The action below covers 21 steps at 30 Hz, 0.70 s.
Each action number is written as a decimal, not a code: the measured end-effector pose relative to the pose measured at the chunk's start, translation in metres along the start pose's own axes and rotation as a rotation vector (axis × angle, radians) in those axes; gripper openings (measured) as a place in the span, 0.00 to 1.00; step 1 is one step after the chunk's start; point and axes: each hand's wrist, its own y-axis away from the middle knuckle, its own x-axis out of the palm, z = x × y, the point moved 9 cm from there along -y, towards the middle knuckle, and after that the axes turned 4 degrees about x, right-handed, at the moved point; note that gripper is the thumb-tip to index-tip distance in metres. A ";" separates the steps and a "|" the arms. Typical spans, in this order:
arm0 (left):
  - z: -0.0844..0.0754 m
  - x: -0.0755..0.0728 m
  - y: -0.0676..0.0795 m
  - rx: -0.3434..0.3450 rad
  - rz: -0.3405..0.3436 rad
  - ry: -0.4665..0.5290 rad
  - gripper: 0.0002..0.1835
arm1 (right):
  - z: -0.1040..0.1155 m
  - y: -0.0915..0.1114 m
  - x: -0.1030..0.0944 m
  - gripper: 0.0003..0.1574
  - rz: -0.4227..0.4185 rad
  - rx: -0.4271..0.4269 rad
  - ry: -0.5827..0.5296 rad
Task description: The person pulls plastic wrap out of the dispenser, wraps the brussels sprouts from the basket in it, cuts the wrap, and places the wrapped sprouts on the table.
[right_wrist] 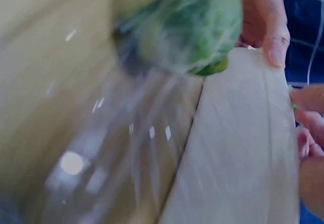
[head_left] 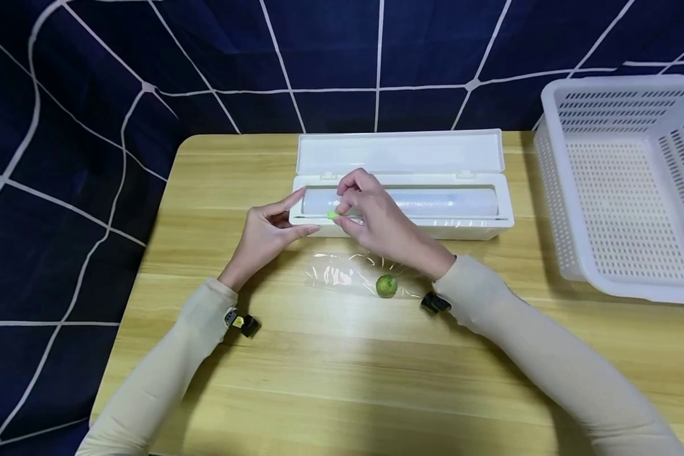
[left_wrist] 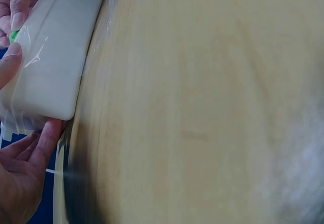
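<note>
A white cling film dispenser lies on the table with its lid folded back and a roll of cling film inside. My left hand grips the dispenser's left end, thumb along the front and fingers around the end. Near that end, my right hand pinches a small bright green slide cutter at the front edge. From the front a clear sheet of film spreads over the table. A small round leafy green vegetable, like a Brussels sprout, sits on this film; the right wrist view shows the sprout large and blurred.
At the right stands a white perforated plastic basket. The wooden table ends at the left and back, against a dark blue cloth with white lines. A small black camera hangs at each wrist.
</note>
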 end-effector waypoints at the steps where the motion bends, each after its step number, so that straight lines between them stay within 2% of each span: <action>1: 0.000 0.000 -0.001 0.000 -0.001 -0.003 0.36 | 0.001 0.001 -0.001 0.07 -0.008 -0.010 0.024; 5: 0.000 0.000 -0.001 -0.001 0.000 -0.005 0.36 | 0.001 0.002 -0.004 0.05 -0.027 -0.018 0.069; 14: -0.002 0.004 0.003 0.005 0.012 0.006 0.37 | -0.007 0.001 -0.003 0.05 -0.007 0.005 0.018; 21: -0.005 0.011 0.006 0.007 0.027 -0.132 0.42 | -0.007 0.001 -0.002 0.04 -0.024 -0.015 0.015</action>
